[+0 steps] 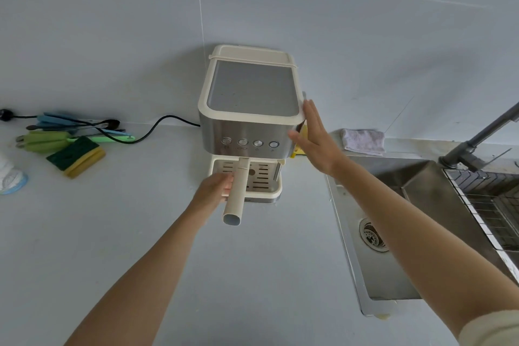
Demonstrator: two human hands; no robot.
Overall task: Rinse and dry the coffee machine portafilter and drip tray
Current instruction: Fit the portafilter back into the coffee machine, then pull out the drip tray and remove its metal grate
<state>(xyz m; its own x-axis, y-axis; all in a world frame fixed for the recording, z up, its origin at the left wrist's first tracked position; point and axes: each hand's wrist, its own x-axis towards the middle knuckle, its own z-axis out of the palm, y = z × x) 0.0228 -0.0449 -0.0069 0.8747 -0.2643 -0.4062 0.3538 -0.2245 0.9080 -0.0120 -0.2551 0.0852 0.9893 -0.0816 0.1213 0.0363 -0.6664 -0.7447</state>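
A cream and steel coffee machine (pixel 250 98) stands on the grey counter against the wall. Its portafilter sits locked under the front, and the cream handle (pixel 235 196) sticks out toward me. My left hand (pixel 214 187) curls around the left side of that handle. Below it lies the cream slotted drip tray (pixel 265 180) in the machine's base. My right hand (pixel 316 137) is flat with fingers spread, pressed against the machine's right side.
A steel sink (pixel 393 233) with a drain and a faucet (pixel 477 137) lies to the right, with a wire rack (pixel 488 199) over part of it. A grey cloth (pixel 362 140) lies behind the sink. Sponge (pixel 77 156), brushes (pixel 45 141) and a black cord (pixel 157 128) lie at the left.
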